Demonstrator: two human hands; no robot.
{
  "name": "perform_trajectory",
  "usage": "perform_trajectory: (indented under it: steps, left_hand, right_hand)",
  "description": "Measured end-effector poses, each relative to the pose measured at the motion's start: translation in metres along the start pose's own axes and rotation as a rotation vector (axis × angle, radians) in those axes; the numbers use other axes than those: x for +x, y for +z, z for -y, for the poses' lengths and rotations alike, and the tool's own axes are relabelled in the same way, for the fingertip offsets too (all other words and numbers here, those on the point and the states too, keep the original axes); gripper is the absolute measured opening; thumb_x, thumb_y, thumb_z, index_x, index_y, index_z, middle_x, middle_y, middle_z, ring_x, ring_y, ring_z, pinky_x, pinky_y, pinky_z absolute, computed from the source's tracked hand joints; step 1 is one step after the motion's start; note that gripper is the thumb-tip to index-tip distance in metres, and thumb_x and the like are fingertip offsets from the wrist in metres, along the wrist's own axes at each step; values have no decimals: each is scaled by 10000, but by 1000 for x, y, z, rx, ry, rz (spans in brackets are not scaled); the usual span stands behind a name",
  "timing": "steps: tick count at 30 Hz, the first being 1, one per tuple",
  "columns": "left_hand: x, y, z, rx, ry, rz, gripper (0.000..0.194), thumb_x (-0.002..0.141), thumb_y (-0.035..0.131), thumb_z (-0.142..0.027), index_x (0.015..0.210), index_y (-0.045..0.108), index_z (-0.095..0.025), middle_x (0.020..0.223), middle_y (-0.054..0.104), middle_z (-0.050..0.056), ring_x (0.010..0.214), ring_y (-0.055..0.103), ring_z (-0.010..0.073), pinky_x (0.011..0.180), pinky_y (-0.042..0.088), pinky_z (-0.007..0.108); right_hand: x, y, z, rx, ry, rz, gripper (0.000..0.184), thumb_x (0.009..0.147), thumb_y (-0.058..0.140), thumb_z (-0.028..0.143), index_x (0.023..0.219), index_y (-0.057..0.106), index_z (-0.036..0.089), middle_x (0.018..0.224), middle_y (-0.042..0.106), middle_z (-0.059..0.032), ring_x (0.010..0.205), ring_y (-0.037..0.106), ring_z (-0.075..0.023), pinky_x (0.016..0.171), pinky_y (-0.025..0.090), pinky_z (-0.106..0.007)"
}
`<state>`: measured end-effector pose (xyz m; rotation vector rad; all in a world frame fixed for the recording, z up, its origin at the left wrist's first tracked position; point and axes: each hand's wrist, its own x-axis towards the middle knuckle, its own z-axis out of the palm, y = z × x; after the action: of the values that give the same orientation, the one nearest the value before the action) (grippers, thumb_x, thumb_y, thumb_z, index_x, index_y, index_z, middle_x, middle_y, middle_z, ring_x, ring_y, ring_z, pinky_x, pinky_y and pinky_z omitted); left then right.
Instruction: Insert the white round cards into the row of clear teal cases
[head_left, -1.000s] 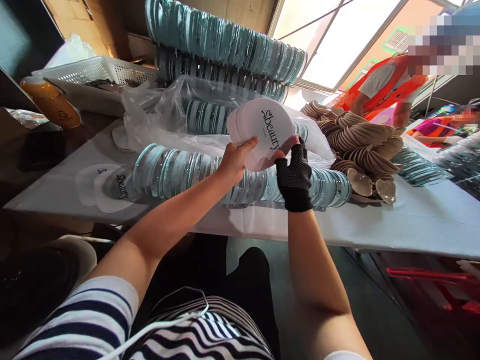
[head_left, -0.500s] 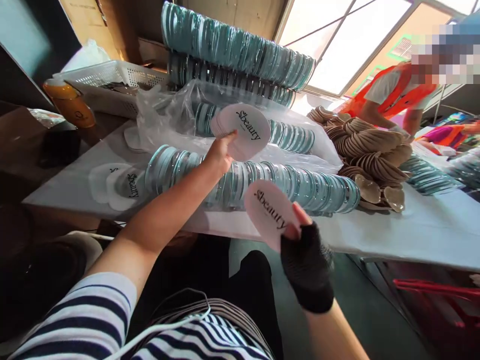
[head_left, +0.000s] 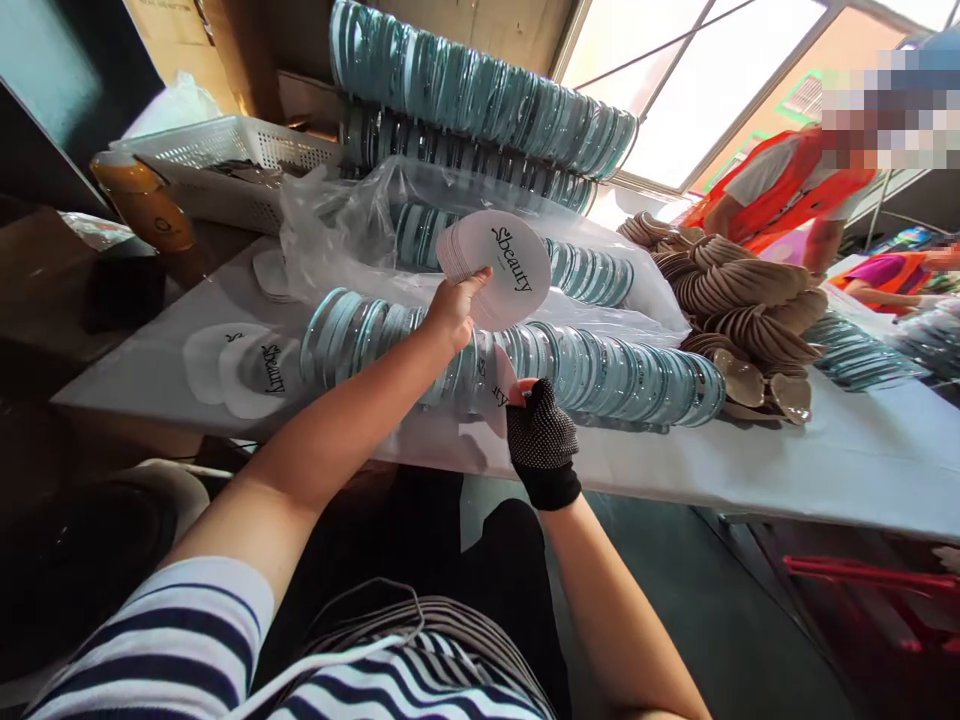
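Observation:
My left hand (head_left: 452, 309) is closed on a stack of round white "beauty" cards (head_left: 496, 267), held up above the table. My right hand (head_left: 538, 434), in a black dotted glove, pinches a single white "beauty" card (head_left: 497, 390) and holds it against the near row of round teal-rimmed cases (head_left: 600, 365) lying on edge along the white table (head_left: 825, 450). The card is partly hidden between the cases.
More rows of teal cases (head_left: 480, 85) are stacked behind, some under clear plastic wrap (head_left: 337, 225). Loose white cards (head_left: 244, 365) lie at the table's left. Beige heart-shaped pads (head_left: 739, 290) pile at right. A white basket (head_left: 225, 165) and orange bottle (head_left: 146, 205) stand at back left. People in orange (head_left: 780, 185) work beyond.
My right hand pulled one card off the stack, swung down, then moved up to the near row of cases. My left hand kept the stack raised.

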<state>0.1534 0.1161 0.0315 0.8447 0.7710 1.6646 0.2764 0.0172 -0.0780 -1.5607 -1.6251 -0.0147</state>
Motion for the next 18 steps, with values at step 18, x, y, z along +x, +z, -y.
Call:
perform_trajectory:
  steps: [18]
  left_hand:
    - [0, -2, -1, -3, 37, -23, 321, 831, 649, -131, 1135, 697, -221, 1163, 739, 27, 1260, 595, 220, 1103, 468, 392]
  right_hand:
    - [36, -6, 16, 39, -12, 399, 243, 908, 458, 234, 940, 689, 164, 872, 717, -82, 762, 645, -162, 653, 385, -241]
